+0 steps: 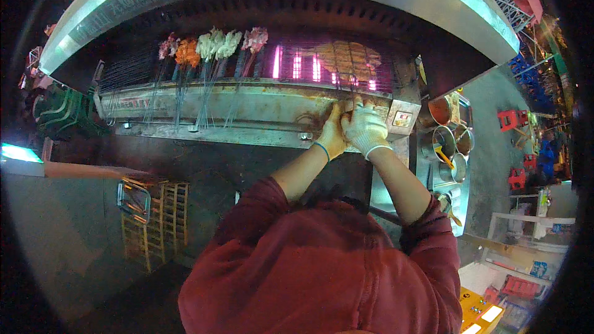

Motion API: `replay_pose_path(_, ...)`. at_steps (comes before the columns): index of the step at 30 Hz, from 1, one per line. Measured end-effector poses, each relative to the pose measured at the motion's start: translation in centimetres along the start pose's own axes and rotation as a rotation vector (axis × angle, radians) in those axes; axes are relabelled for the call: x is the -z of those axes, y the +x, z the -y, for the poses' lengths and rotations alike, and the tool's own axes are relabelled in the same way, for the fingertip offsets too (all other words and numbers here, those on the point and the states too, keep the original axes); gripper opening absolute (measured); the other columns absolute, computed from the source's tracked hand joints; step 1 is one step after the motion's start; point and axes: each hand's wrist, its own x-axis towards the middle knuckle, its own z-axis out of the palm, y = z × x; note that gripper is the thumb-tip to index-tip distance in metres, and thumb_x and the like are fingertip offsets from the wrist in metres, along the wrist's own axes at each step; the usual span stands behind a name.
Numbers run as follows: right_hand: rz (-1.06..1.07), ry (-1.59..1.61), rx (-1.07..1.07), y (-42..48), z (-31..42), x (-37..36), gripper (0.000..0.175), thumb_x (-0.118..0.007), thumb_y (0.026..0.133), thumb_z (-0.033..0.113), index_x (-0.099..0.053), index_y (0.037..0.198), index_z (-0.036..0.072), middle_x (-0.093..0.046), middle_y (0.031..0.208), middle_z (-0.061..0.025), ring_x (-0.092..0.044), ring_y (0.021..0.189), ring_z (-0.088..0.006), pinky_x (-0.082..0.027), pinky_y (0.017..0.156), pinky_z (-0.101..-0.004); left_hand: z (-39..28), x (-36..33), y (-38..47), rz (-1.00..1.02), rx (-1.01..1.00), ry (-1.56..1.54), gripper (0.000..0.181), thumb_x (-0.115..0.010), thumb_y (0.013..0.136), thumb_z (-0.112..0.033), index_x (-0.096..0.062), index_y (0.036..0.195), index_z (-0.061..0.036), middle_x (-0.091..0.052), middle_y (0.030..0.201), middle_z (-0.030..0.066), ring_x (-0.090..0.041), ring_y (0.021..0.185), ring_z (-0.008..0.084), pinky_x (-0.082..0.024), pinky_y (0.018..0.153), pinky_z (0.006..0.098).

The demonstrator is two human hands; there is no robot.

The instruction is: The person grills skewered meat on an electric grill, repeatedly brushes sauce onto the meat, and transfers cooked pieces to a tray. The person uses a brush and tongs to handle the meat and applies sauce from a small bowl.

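Note:
My left hand (332,130) and my right hand (365,125), both in pale knit gloves, are close together at the front edge of a long metal grill (260,99). Just beyond them a wire grilling basket (350,60) holds flat, browned food over glowing pink-violet heating bars. My fingers are around the basket's handle end, which they mostly hide. Farther left on the grill lie metal skewers (206,102) with pink, orange and white food (218,44) at their far ends, their bare ends pointing towards me.
A curved metal hood (436,14) overhangs the grill. To the right, a side table bears several metal pots (452,167), one with a yellow-handled utensil (444,157). At the lower left stands a slatted rack (155,227) with a metal tray (133,202) on top. Red stools (508,120) are farther right.

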Motion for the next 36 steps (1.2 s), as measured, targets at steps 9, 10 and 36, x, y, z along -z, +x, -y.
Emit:
replay_pose_path(9, 0.004, -0.106, -0.026, 1.4, 1.4, -1.8, 0.059, -0.053, 0.100, 0.033, -0.038, 0.147, 0.001, -0.053, 0.130, -0.0258, -0.066, 0.112, -0.0415, -0.058, 0.086, -0.0524, 1.0, -0.1, 0.3, 0.144, -0.097, 0.045, 0.075, -0.040, 0.101, -0.069, -0.040, 0.157, -0.0196, -0.046, 0.157, 0.0063, -0.045, 0.143, 0.0267, -0.035, 0.118, 0.0429)
replay_pose_path(10, -0.008, -0.100, 0.008, 0.8, 1.1, -1.2, 0.052, -0.050, 0.103, 0.031, -0.042, 0.145, 0.002, -0.056, 0.125, -0.0260, -0.069, 0.104, -0.0411, -0.060, 0.080, -0.0525, 1.2, 0.0, 0.4, 0.069, -0.092, 0.097, 0.075, -0.041, 0.101, -0.069, -0.039, 0.158, -0.0195, -0.046, 0.158, 0.0063, -0.044, 0.143, 0.0262, -0.035, 0.118, 0.0423)
replay_pose_path(36, 0.484, 2.399, 0.491, -16.5, -4.3, -10.9, 0.089, -0.063, 0.090, -0.005, -0.015, 0.164, 0.007, -0.026, 0.167, -0.0131, -0.035, 0.149, -0.0290, -0.032, 0.121, -0.0409, 15.8, -14.3, -22.1, -0.985, -0.581, 2.073, 0.079, -0.065, 0.095, -0.040, -0.038, 0.150, 0.0098, -0.061, 0.127, 0.0318, -0.064, 0.113, 0.0433, -0.051, 0.097, 0.0447)
